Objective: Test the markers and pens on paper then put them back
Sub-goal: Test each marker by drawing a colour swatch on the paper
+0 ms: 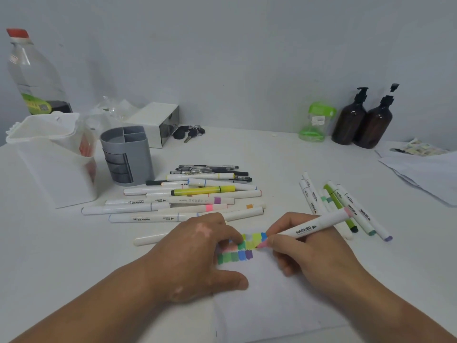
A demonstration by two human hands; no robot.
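On the table (pixel 284 157), under both hands, lies a white sheet of paper (pixel 272 305); the right hand (pixel 309 246) grips a white marker (pixel 311 229) pen-fashion, its pink tip touching the sheet beside rows of green, blue, purple and pink swatches (pixel 237 254); the left hand (pixel 197 253) presses the sheet flat, fingers loosely spread and holding nothing that shows, fingertips at the swatches; just beyond the left hand a pile of markers and pens (pixel 188 196) lies crosswise, with a grey pen holder (pixel 126 157) farther off to its left; beyond the right hand lies a smaller group of markers (pixel 346 204); two brown pump bottles (pixel 361 122) stand far beyond the right hand, by the wall.
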